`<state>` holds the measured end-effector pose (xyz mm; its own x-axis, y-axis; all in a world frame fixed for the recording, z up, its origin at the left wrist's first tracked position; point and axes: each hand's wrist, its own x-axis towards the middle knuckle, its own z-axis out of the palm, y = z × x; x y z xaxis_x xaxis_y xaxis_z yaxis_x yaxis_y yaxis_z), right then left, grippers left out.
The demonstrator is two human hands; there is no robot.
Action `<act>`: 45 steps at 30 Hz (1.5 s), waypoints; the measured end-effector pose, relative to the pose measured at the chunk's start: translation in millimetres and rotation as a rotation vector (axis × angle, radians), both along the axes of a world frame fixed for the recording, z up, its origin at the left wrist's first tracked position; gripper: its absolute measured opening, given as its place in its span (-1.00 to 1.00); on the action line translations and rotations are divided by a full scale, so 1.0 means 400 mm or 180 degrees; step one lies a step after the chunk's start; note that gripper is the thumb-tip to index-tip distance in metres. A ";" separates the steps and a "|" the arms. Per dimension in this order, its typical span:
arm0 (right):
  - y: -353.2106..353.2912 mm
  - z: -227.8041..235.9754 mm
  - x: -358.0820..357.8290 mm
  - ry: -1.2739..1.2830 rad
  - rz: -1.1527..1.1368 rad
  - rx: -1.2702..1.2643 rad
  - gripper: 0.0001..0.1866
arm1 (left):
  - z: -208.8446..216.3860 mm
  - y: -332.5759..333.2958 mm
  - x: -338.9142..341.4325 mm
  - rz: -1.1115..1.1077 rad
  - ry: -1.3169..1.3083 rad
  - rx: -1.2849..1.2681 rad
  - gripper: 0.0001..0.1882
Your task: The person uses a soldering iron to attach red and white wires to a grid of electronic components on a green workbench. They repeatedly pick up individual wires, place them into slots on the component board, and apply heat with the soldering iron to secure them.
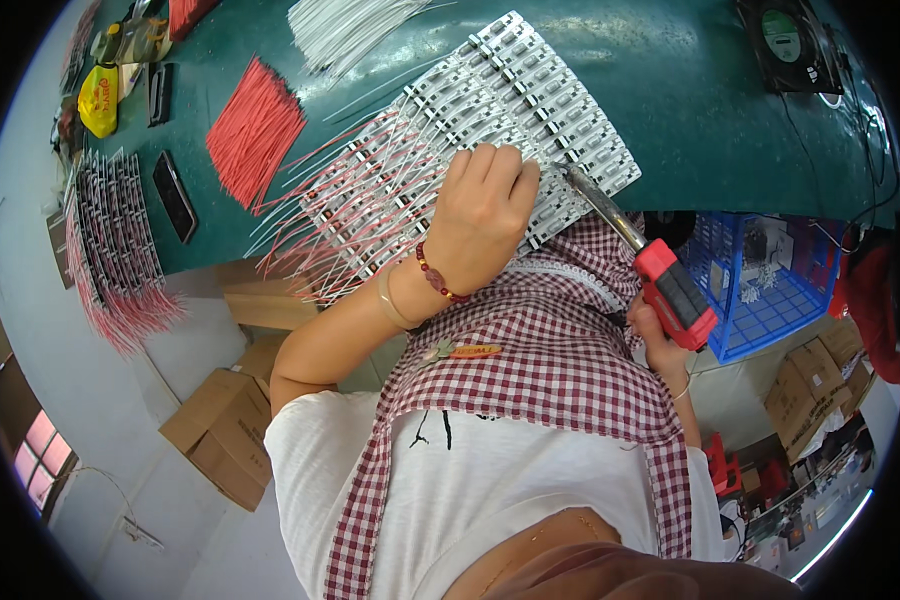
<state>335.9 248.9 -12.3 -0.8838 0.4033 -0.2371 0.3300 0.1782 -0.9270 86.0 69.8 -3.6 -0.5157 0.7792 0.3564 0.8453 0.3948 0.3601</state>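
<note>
My right hand [658, 340] is wrapped round the handle of a red and black soldering iron [675, 290]. Its metal shaft points up and left, and the tip is at the panel of small parts [545, 85], close by my left fingers. The panel is a light grey grid with rows of small dark pieces, lying at the table's near edge. My left hand [485, 210] is closed over it with the knuckles up; whatever the fingers pinch is hidden beneath them. Red and white wires [370, 190] fan out leftward from the panel's rows.
On the green table [690, 100] lie a bundle of red wires [255, 135], a bundle of white wires [350, 30] and a phone [175, 197]. A wired panel [115, 230] hangs over the left edge. A blue crate [760, 290] stands below at right, and a black device [785, 45] sits far right.
</note>
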 end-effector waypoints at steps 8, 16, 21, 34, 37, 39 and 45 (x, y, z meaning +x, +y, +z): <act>-0.014 0.040 -0.018 0.0009 -0.0354 -0.0288 -0.79 | 0.004 0.000 0.004 0.0057 -0.0077 -0.0086 -0.75; -0.020 0.053 -0.014 0.0224 -0.0307 -0.0540 -0.86 | 0.021 -0.006 0.006 -0.0031 -0.0043 0.0148 -0.74; -0.019 0.034 0.000 -0.0014 -0.0285 -0.0307 -0.91 | 0.003 -0.003 0.023 -0.0047 -0.0087 0.0086 -0.74; -0.018 0.002 0.018 0.0076 -0.0286 0.0219 -0.83 | 0.004 0.007 0.026 -0.0020 -0.0211 -0.0027 -0.78; -0.015 -0.001 0.026 0.0093 -0.0212 0.0353 -0.83 | 0.006 0.008 0.028 0.0019 -0.0197 -0.0068 -0.78; -0.015 0.002 0.026 0.0125 -0.0206 0.0319 -0.83 | 0.001 0.008 0.026 0.0034 -0.0173 0.0037 -0.79; -0.023 0.017 0.022 0.0197 -0.0407 -0.0117 -0.83 | 0.017 0.013 0.037 -0.0037 -0.0166 0.0231 -0.87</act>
